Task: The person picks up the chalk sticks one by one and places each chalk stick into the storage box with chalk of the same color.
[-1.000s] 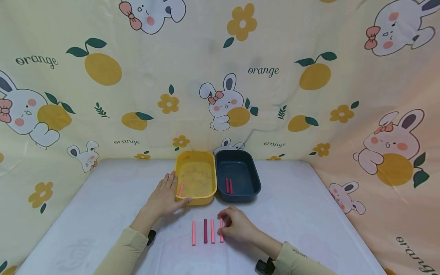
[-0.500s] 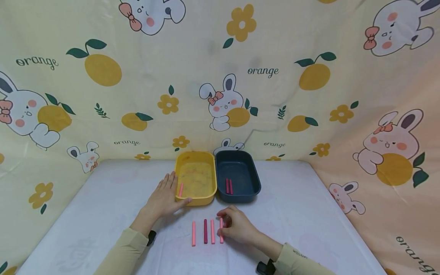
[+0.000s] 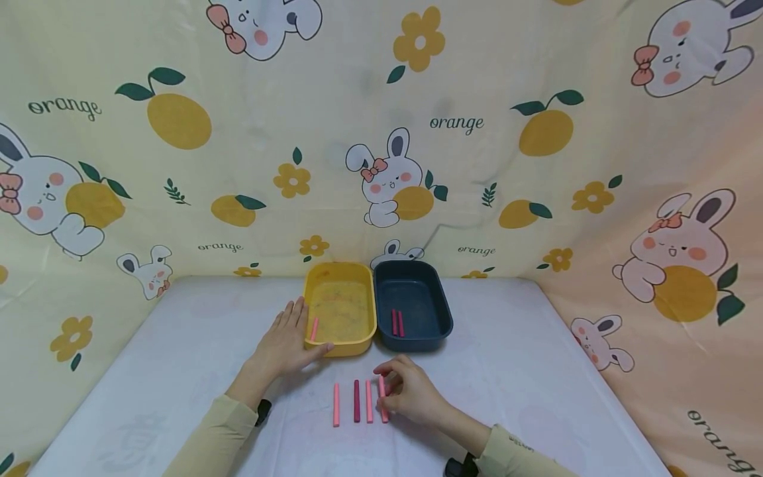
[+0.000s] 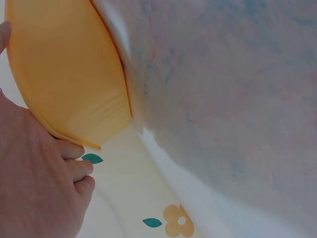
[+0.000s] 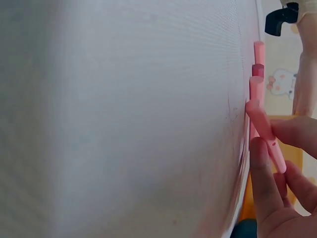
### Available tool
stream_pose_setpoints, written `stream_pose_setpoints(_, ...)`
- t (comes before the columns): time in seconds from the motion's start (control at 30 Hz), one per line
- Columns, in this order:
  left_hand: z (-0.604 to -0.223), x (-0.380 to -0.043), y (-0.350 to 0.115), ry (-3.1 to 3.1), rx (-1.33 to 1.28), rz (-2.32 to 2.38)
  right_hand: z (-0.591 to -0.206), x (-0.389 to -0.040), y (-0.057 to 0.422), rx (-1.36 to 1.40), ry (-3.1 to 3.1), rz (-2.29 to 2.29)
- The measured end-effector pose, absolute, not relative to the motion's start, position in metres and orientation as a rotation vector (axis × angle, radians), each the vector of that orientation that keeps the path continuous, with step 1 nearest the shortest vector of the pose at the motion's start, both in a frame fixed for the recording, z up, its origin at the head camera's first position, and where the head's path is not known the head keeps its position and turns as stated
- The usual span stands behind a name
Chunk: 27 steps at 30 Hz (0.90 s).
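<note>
My right hand [image 3: 411, 394] pinches a light pink chalk stick [image 3: 382, 386] between thumb and fingers. In the right wrist view, this chalk [image 5: 261, 120] is tilted, its near end close to the cloth. Left of it lie a light pink chalk [image 3: 369, 402], a dark pink chalk [image 3: 356, 401] and another light pink chalk [image 3: 336, 405], roughly parallel. My left hand [image 3: 286, 344] rests with straight fingers along the left side of the yellow box [image 3: 348, 348], thumb at its front rim. One light pink chalk [image 3: 314, 329] is inside that box.
A dark blue box [image 3: 444, 311] stands against the yellow box's right side and holds two dark pink chalks [image 3: 397, 323]. White cloth [image 3: 518, 371] covers the table. Behind it hangs a patterned curtain [image 3: 334, 112].
The chalk in my right hand has tilted slightly, its far end shifting a little left and up. My left hand and both boxes stay put.
</note>
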<state>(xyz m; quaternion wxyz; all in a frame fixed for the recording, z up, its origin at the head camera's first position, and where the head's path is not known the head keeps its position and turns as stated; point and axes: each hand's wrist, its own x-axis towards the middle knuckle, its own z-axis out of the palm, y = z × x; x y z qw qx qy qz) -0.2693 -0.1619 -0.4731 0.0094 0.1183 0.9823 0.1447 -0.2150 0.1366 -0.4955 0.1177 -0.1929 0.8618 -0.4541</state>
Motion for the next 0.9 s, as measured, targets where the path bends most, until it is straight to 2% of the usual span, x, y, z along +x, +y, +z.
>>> stream_pose_setpoints(0.9,-0.473,-0.268,-0.164,3.09,0.419,0.453,-0.482,-0.216,0.13,-0.556,2.534,-1.668)
